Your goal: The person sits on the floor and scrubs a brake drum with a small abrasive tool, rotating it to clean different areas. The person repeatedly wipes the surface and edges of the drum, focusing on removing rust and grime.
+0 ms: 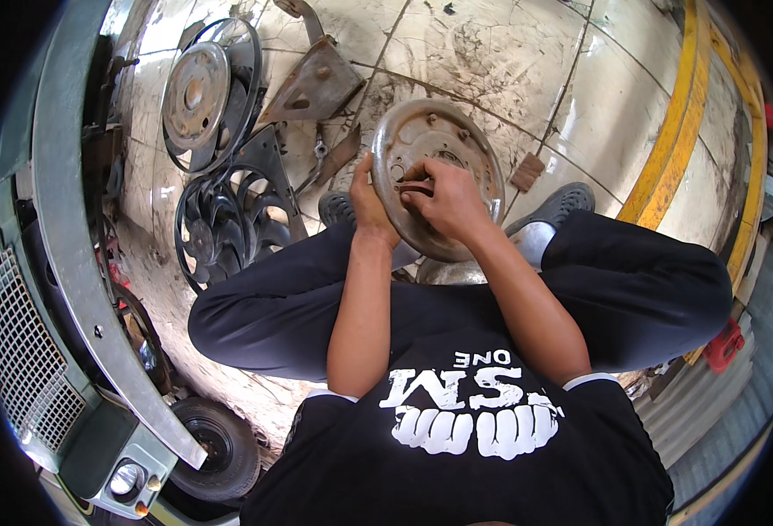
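A worn, round metal plate with a rounded rim, studs and holes is tilted in front of me, between my feet. My left hand grips its left rim, thumb along the edge. Over the plate's face, left of its centre, my right hand is closed with its fingers curled. A small dark curved piece shows at those fingertips; its kind is too small and hidden to make out. Part of the plate's centre lies behind my right hand. Beneath its lower edge shows a rounded shiny surface.
Left on the dirty tiles lie a rusty disc, a black fan and a metal bracket. A brown block is near my right shoe. Yellow rails run along the right; a vehicle's bumper and tyre stand left.
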`<control>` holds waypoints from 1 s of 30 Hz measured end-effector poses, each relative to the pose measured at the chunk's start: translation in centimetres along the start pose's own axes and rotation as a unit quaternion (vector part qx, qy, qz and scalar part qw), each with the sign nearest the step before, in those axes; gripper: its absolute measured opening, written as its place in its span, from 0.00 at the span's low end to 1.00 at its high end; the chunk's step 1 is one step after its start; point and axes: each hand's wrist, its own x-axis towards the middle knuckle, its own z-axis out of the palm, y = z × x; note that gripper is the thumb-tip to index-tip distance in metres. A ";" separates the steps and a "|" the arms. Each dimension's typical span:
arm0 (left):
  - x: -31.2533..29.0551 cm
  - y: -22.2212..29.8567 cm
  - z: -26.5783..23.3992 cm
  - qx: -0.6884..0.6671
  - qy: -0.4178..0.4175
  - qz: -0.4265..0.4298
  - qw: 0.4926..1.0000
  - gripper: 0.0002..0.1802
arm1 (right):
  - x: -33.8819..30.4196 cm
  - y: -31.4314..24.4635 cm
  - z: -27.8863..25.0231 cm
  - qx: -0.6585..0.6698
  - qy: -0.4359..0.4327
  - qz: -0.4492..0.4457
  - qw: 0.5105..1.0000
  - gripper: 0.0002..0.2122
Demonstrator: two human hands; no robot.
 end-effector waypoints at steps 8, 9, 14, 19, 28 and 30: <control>-0.6 0.0 0.8 -0.033 -0.006 -0.030 0.999 0.34 | -0.1 0.1 0.3 -0.010 0.017 0.014 1.000 0.11; -0.4 0.1 0.5 -0.038 -0.013 -0.031 0.999 0.34 | -0.1 -0.3 0.0 -0.015 0.008 0.028 0.999 0.11; -0.7 -0.1 0.7 -0.024 -0.024 -0.017 0.999 0.32 | 0.4 0.0 -1.2 0.012 0.039 0.025 0.999 0.10; -1.1 -0.3 1.8 -0.023 -0.002 -0.003 1.000 0.35 | 0.5 0.4 -1.8 -0.173 0.101 -0.017 0.980 0.09; -0.7 -1.2 0.7 -0.057 -0.053 0.014 0.997 0.34 | -0.2 1.0 -0.6 0.017 0.012 0.032 0.999 0.07; -0.8 -1.2 0.6 -0.057 -0.054 0.011 0.997 0.33 | -0.1 0.9 -0.8 -0.022 -0.009 0.068 0.997 0.06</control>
